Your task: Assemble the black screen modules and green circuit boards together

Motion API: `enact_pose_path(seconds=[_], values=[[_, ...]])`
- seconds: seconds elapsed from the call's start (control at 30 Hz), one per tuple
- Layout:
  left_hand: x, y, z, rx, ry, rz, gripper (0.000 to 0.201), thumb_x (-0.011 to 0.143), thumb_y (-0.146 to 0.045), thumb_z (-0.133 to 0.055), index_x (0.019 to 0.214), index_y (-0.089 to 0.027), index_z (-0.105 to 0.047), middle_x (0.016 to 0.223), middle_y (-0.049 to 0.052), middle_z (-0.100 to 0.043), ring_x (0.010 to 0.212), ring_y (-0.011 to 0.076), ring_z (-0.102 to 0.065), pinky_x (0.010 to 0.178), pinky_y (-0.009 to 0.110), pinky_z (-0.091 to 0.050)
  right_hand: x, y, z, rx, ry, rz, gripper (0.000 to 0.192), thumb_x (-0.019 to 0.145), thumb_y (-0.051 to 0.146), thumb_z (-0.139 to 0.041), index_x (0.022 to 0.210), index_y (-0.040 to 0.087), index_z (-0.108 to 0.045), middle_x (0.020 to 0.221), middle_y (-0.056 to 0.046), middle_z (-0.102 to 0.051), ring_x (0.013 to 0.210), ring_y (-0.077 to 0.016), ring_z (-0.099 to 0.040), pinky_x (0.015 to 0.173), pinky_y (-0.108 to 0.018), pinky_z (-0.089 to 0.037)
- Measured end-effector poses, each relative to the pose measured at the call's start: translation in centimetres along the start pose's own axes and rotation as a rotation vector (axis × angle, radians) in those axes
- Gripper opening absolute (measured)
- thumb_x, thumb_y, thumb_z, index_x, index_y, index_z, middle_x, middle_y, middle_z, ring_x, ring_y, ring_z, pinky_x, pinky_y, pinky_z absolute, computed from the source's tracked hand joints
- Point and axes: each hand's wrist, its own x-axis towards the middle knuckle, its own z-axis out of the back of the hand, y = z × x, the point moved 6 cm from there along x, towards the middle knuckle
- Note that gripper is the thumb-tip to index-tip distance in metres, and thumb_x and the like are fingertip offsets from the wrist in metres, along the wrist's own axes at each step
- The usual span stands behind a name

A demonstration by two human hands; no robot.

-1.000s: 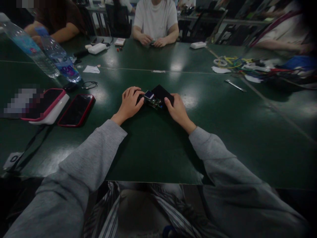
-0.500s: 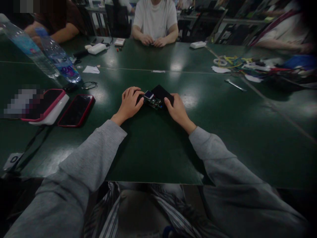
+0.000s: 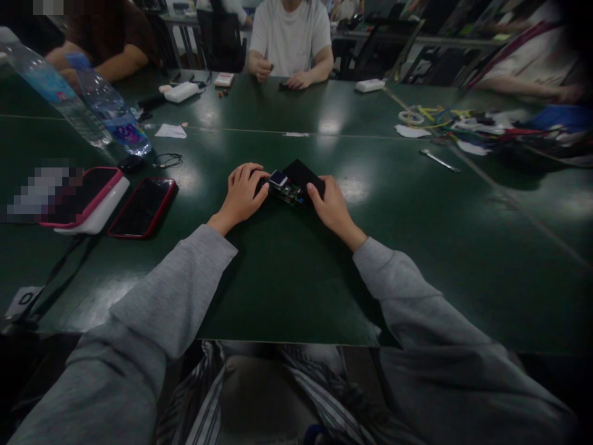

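A small green circuit board [image 3: 286,188] with a little square screen lies on the dark green table [image 3: 287,272], partly over a flat black case [image 3: 303,173]. My left hand [image 3: 242,194] rests palm down at the board's left end, fingers curled over that end. My right hand [image 3: 330,207] grips the right end of the board and the black case, thumb against the board's near edge. Both sleeves are grey.
Two phones [image 3: 142,206] in red and pink cases lie at the left, with two water bottles [image 3: 111,111] behind them. A person in a white shirt [image 3: 291,37] sits across the table. Wires and paper [image 3: 463,127] clutter the far right, near a metal tool [image 3: 440,159].
My hands and the board have stayed put. The person across the table has lifted one hand off the table.
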Motion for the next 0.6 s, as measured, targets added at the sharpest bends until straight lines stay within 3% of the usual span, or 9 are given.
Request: enact_pose_path(seconds=[0.6], values=[[0.02,0.03,-0.09,0.013,0.003,0.001,0.039,0.1,-0.045,-0.034,0.125,-0.028,-0.058,0.139,0.009,-0.053,0.138,0.0296,-0.04,0.118,0.052,-0.031,0.06,-0.1,-0.08,-0.001,-0.004,0.008,0.071,0.092,0.083,-0.03,0.114,0.021,-0.056,0.109,-0.016,-0.063,0.105,-0.0332,-0.06,0.094,-0.054,-0.05]])
